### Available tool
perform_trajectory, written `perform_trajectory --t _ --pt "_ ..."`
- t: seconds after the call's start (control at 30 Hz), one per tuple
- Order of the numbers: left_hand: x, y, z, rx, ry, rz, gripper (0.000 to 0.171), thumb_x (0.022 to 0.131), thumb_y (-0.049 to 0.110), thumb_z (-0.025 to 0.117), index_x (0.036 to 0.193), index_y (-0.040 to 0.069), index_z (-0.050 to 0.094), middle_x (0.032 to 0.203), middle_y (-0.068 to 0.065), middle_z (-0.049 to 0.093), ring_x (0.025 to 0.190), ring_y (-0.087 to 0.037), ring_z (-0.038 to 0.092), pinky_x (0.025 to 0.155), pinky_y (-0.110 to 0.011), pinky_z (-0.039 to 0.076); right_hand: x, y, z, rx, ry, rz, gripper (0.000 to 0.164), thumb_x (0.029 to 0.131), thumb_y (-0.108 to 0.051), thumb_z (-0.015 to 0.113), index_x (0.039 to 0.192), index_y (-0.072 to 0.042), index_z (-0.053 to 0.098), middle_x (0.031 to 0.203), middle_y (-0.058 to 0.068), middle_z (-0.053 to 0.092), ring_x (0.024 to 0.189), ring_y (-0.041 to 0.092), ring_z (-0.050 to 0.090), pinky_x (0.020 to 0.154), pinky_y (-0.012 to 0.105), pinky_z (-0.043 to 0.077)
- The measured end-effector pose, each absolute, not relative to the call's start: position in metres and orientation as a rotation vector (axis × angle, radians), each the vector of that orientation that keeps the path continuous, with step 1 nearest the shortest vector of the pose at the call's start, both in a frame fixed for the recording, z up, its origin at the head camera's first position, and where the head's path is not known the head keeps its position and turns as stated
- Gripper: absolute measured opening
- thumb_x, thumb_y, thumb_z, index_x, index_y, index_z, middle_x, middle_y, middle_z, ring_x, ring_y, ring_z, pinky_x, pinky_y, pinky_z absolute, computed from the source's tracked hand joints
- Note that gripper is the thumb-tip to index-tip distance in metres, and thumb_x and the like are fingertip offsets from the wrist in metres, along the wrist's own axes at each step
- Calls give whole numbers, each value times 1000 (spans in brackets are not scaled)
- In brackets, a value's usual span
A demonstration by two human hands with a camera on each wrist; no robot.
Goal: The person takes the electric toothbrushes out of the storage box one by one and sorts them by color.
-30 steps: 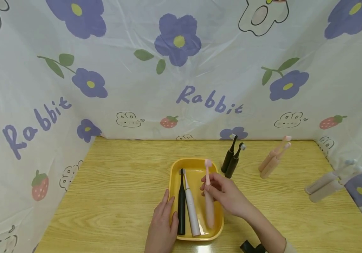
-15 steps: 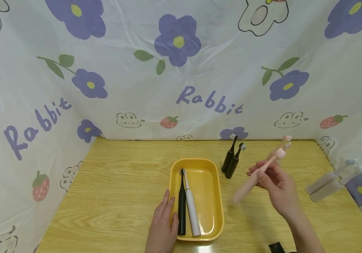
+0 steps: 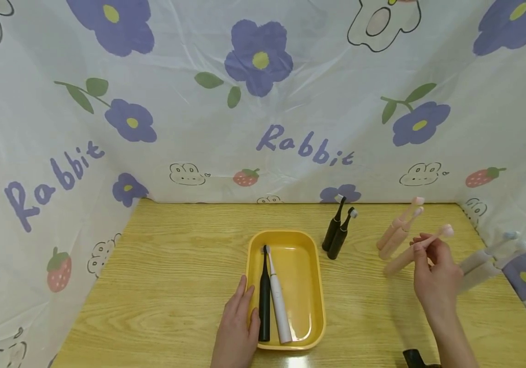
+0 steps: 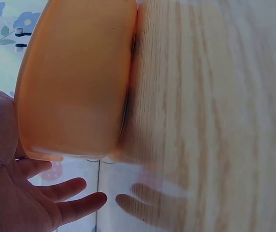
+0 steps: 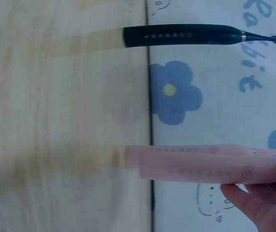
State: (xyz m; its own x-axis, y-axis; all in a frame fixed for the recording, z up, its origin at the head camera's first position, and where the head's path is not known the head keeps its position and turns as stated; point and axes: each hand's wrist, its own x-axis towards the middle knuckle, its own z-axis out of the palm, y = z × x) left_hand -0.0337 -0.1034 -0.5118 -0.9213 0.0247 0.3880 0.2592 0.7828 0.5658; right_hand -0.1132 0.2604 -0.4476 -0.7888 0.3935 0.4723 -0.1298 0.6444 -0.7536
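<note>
My right hand (image 3: 437, 276) pinches a pink electric toothbrush (image 5: 201, 166) near its neck. It is tilted above the table, its head up to the right and its base down to the left. Just behind it two pink electric toothbrushes (image 3: 393, 237) stand upright side by side. My left hand (image 3: 235, 327) rests along the left rim of a yellow tray (image 3: 321, 306), its fingers fairly straight; in the left wrist view several fingers (image 4: 82, 205) extend past the tray's side. Inside the tray lie a black electric toothbrush (image 3: 264, 306) and a white one (image 3: 280, 309).
Two black electric toothbrushes (image 3: 335, 237) stand behind the tray's right side. Two whitish electric toothbrushes (image 3: 476, 273) stand at the right, partly behind my right hand. A printed cloth (image 3: 198, 128) walls the back and sides of the wooden table (image 3: 166, 276).
My right hand has carried the pink toothbrush from over the tray to the right, to just in front of the standing pink pair. My left hand has stayed on the tray's rim.
</note>
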Motion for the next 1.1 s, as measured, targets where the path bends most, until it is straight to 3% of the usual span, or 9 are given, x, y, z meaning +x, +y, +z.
perform_trajectory --t 0.4,0.83,0.93,1.03,1.1 --pt "-34 -102 -510 -212 -2623 -911 45 89 -1 72 132 -6 62 153 -20 47 124 -37 58 95 -52 55 -129 264 -470 -168 -2124 1024 24 103 -3 59 118 15 61 116 27 70 98 -23 50 77 -1 40" --pt "-34 -102 -511 -208 -2632 -931 45 90 0 71 133 -6 62 154 -20 47 125 -37 57 96 -52 54 -133 262 -474 -167 -2158 1067 28 104 -5 58 124 14 60 114 26 69 98 -22 48 77 -1 40" --pt "-34 -101 -510 -197 -2635 -932 45 90 0 71 133 -6 62 154 -19 47 125 -37 57 96 -52 55 -134 261 -474 -168 -2177 1070 30 105 -8 56 125 13 59 117 26 69 103 1 63 78 -1 40" --pt "-34 -101 -508 -188 -2638 -932 45 90 0 72 133 -5 62 154 -19 47 124 -36 57 96 -52 55 -135 260 -473 -175 -2196 1063 31 106 -10 55 127 12 58 119 25 68 104 29 67 77 -1 39" --pt "-33 -102 -508 -185 -2635 -928 45 90 -1 72 133 -5 62 154 -19 47 124 -36 57 95 -52 55 -135 260 -473 -179 -2205 1055 31 106 -10 55 128 11 58 118 24 69 102 33 66 76 -1 39"
